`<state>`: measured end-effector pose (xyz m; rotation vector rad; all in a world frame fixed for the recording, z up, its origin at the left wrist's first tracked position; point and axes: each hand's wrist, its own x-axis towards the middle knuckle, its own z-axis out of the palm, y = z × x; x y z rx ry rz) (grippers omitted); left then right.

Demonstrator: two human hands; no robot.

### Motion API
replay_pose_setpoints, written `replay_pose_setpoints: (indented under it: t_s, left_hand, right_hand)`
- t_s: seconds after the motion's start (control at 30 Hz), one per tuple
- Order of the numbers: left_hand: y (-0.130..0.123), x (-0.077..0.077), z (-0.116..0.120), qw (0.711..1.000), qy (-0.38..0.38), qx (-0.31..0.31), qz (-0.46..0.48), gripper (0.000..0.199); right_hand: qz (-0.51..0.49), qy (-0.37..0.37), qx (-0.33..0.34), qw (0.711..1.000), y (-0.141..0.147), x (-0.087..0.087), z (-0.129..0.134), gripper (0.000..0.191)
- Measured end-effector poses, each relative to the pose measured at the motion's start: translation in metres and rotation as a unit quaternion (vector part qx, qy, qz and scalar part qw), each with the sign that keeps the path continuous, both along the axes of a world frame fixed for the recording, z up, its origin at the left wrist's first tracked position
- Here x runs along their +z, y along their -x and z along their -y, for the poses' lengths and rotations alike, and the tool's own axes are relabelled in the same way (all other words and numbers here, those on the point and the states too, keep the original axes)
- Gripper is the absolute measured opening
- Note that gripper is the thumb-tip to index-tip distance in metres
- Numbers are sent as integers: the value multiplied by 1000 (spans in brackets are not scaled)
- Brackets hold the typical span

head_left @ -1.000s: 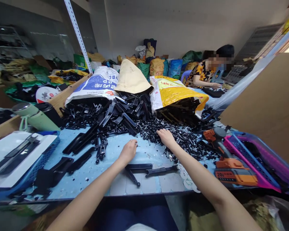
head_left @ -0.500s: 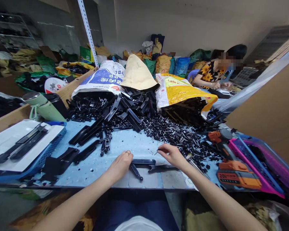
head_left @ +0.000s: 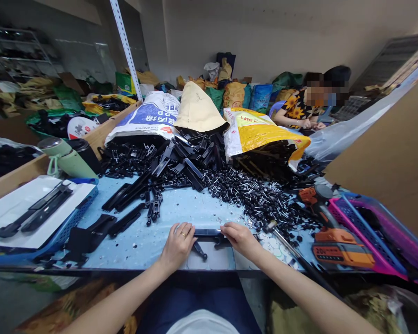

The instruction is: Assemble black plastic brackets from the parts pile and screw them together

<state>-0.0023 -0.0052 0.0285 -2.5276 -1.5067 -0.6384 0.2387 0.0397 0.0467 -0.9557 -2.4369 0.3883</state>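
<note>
Near the front edge of the table, a long black plastic piece (head_left: 208,232) lies crosswise between my two hands. My left hand (head_left: 178,240), with a ring on one finger, is closed around its left end. At its right end, the fingers of my right hand (head_left: 239,235) are pinched together; they hide whatever is between them. Under the long piece, a narrow black bar with a rounded end (head_left: 199,251) sticks out toward me. Beyond the right hand spreads a pile of black-headed metal pins (head_left: 245,188).
Open sacks, including a yellow one (head_left: 261,132), spill black parts at the back. To the right are an orange cordless drill (head_left: 341,248), a hammer-like tool (head_left: 282,241) and a pink basket (head_left: 355,241). A white tray (head_left: 7,208) sits left. A co-worker (head_left: 297,111) sits beyond.
My right hand, which held a small black-headed pin, has moved left and down onto the long piece's right end. The pin is now hidden. The tool's shaft near the right forearm shows more.
</note>
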Motion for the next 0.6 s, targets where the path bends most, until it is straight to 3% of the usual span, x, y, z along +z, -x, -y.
replay_pose_setpoints:
  t_s: [0.1,0.17,0.27,0.4,0.53,0.6]
  left_hand:
    - [-18,4,-1,997,30,-65,-15,32]
    - [-34,7,-5,992,76,-96,-15,46]
    - [-56,8,-13,987,150,-58,8,61]
    - [-66,2,-16,985,165,-14,41,43]
    - [-64,0,-15,985,162,-23,52,41]
    - [-63,2,-14,984,168,-21,57,40]
  right_hand:
    - [-35,-13,5,999,-7,-9,2,23]
    - [-24,-14,16,999,-14,-15,4,29]
    - [9,-5,7,1000,-23,-28,7,49]
    - [28,-26,-22,999,-29,-42,6,50]
    - [95,-64,80,990,-32,-39,-6,45]
    - [113,-69,101,986,-33,-33,-11,44]
